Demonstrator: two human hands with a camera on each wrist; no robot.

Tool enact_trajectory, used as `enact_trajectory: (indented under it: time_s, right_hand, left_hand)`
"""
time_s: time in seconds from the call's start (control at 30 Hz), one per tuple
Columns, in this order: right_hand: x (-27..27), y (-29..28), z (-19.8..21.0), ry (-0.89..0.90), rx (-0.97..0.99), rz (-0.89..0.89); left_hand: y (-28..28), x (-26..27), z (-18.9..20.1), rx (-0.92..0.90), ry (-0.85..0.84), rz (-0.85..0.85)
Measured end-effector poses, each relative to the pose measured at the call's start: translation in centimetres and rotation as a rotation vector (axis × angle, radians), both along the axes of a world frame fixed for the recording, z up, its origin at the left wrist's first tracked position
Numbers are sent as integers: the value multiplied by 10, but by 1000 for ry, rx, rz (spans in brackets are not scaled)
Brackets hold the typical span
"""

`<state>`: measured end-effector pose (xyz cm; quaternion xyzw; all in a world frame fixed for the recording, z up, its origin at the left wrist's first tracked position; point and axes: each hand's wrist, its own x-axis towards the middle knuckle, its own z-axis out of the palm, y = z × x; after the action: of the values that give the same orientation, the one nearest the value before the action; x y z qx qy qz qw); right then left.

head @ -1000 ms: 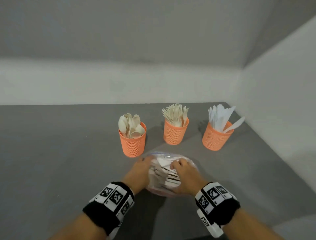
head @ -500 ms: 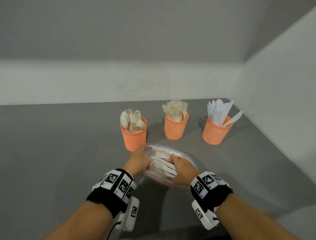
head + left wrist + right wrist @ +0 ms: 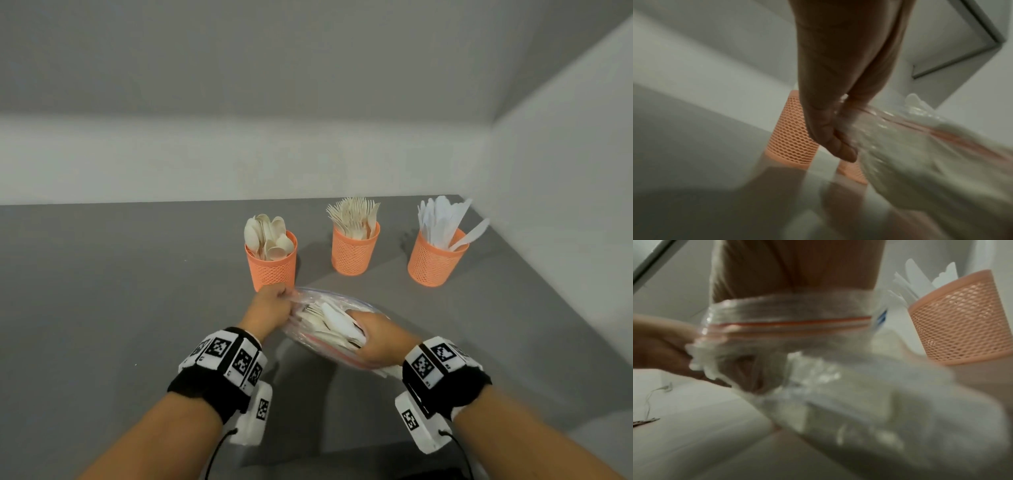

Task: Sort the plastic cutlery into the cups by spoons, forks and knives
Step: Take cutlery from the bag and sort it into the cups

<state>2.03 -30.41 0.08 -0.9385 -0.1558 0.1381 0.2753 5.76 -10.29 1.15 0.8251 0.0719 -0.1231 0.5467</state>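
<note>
- Plastic cutlery (image 3: 329, 325), pale spoons, forks and knives, lay jumbled inside a clear zip bag (image 3: 308, 305) held just above the grey table (image 3: 102, 291), in front of three orange mesh cups.
- At left, the left hand (image 3: 269, 308) pinched the bag's left edge, fingers curled round the crumpled plastic; the left-wrist view showed the thumb and fingers closed on the film.
- At right, the right hand (image 3: 378, 339) was pushed into the bag's mouth, the bag's opening wrapped round it; its fingers were hidden among the cutlery, so whether they gripped a piece could not be told.
- Both forearms reached forward from the lower edge of the head view, each wearing a black wristband (image 3: 212, 373) with square black-and-white marker tiles and a white camera unit below.
- Behind the bag, from left to right, stood the spoon cup (image 3: 272, 267), the fork cup (image 3: 354, 250) and the knife cup (image 3: 435, 260), each upright and apart from its neighbour; the spoon cup stood nearest the left hand.
- Pale plain walls (image 3: 239, 154) met at a corner behind the knife cup.
- A red-orange seal strip (image 3: 789, 324) and a small blue mark, too blurred to read, showed on the bag in the right-wrist view.
</note>
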Motion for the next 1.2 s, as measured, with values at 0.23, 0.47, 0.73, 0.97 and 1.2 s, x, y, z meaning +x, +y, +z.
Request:
enact_trajectory:
  time_s: [0.23,0.47,0.73,0.97,1.2]
  right_hand:
    - [-8,-5,18,58,213,-21]
    - [-19,-13,27,142,680,-244]
    - [-7,-24,39,358,1157,-397]
    - [-2,-28,43,230,1058,-545]
    - [17,-37,69,-15,1272,-688]
  left_hand:
    - [-21,-8,34,-942,489,79]
    - [-25,-4,41,-910,183,72]
    - [-33,-20,28,-84,-256,-248]
    - [-38,-24,21,542,-425,-620]
    - [-38,-16,-7,940,-150,-390]
